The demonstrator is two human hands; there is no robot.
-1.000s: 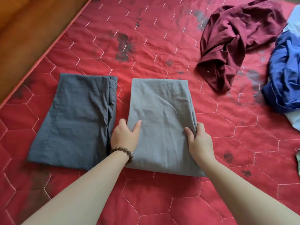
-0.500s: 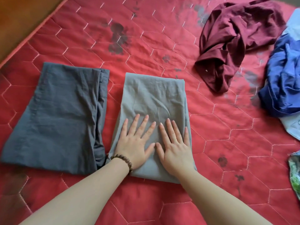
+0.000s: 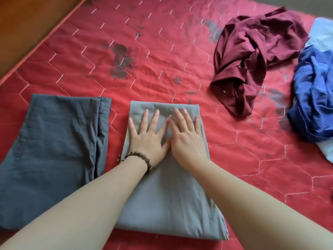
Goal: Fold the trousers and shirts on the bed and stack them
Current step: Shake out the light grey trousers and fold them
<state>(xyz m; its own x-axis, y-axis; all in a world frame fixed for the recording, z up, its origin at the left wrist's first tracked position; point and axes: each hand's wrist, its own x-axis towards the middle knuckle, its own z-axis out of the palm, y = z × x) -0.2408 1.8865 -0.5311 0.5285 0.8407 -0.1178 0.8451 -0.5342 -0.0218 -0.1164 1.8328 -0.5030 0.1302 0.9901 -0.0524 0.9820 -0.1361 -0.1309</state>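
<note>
Two hands, flat, palms down on the far half of the folded light grey trousers (image 3: 167, 201). Left hand (image 3: 150, 136) with straight, spread fingers, pressing the cloth; right hand (image 3: 187, 139) likewise straight-fingered, just beside it, thumbs touching or nearly so. Neither grip curled round anything: both open-palmed, pressing only. Fingertips just short of the far folded edge. Near half of the grey trousers partly under the two forearms.

Folded dark grey trousers (image 3: 54, 150) just to the left, lying apart from the light grey pair, a strip of red bed cover (image 3: 144, 69) between them. Not stacked: two folded pairs side by side.

Crumpled maroon shirt (image 3: 252, 58) well apart, far right. Crumpled blue garment (image 3: 313, 98) beyond it at the right edge, over something pale blue (image 3: 322, 33); kind of garment unclear.

Count: two folded trousers, one maroon shirt unfolded, one blue heap unfolded, one pale blue piece. One beaded bracelet (image 3: 142, 159) on the left wrist. Wooden edge (image 3: 27, 24) at the far left of the bed.
</note>
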